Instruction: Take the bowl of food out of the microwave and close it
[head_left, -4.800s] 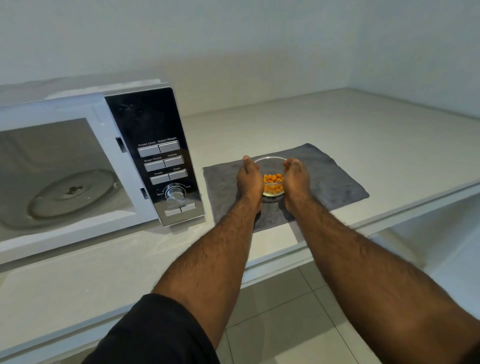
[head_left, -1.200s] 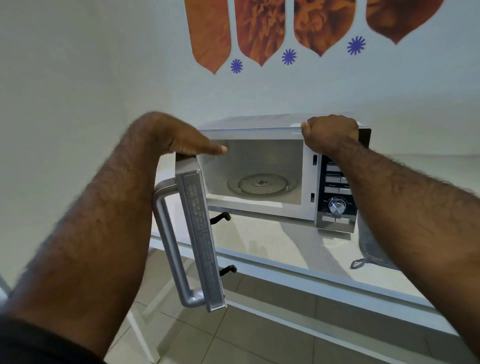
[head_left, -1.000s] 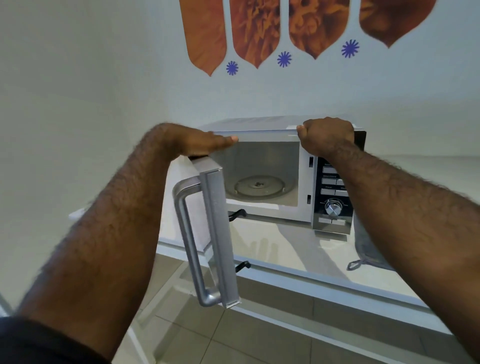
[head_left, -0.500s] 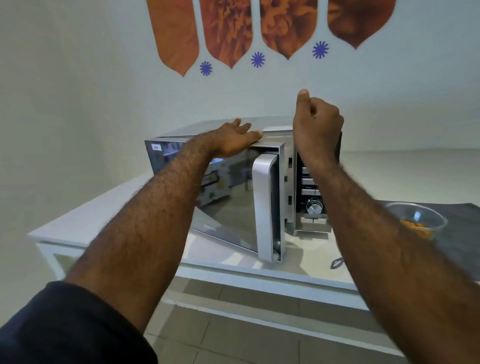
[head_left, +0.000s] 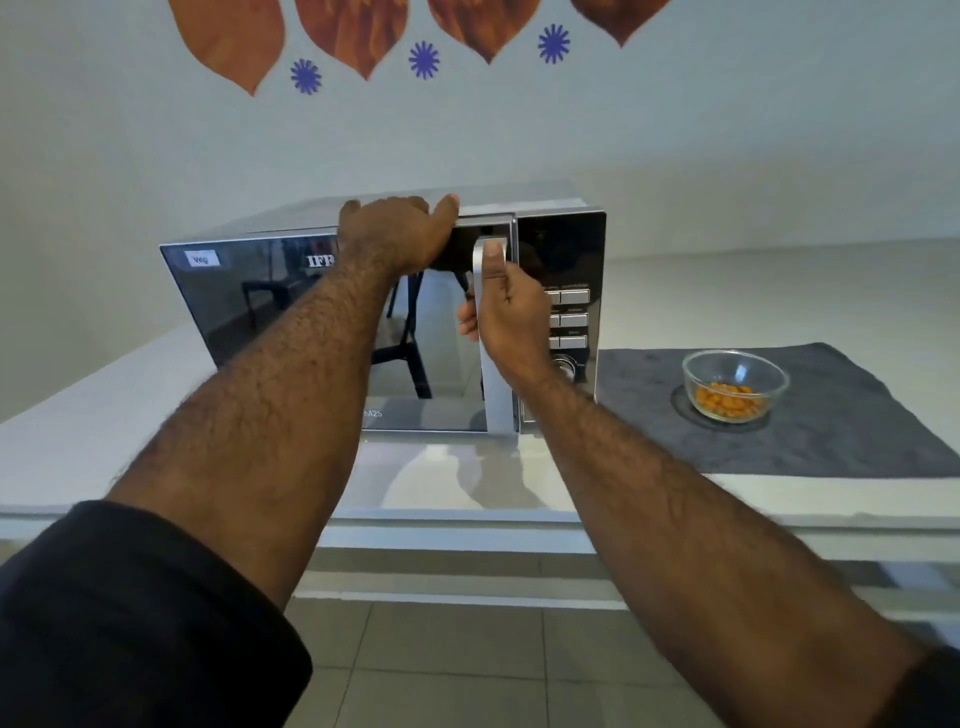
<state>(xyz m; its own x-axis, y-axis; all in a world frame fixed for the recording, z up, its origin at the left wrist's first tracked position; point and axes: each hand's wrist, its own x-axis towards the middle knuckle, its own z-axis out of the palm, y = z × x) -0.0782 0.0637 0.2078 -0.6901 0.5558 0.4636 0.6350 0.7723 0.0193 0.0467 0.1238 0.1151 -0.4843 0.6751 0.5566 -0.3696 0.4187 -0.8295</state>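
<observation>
Our right hand (head_left: 506, 317) wraps around the handle (head_left: 491, 332) of the microwave (head_left: 384, 317), whose door looks shut. Our left hand (head_left: 397, 234) lies flat on the microwave's top edge, holding nothing. The bowl (head_left: 735, 384) sits on the grey cloth (head_left: 831, 431) on the worktop (head_left: 104, 415), right of the microwave.

We see the microwave (head_left: 395, 322) filling the left of the counter (head_left: 78, 441), both hands at its door. Bare counter runs before it. To its right, the grey mat (head_left: 831, 441) lies open on all sides of the glass bowl (head_left: 735, 384), which stands well apart from the microwave.
</observation>
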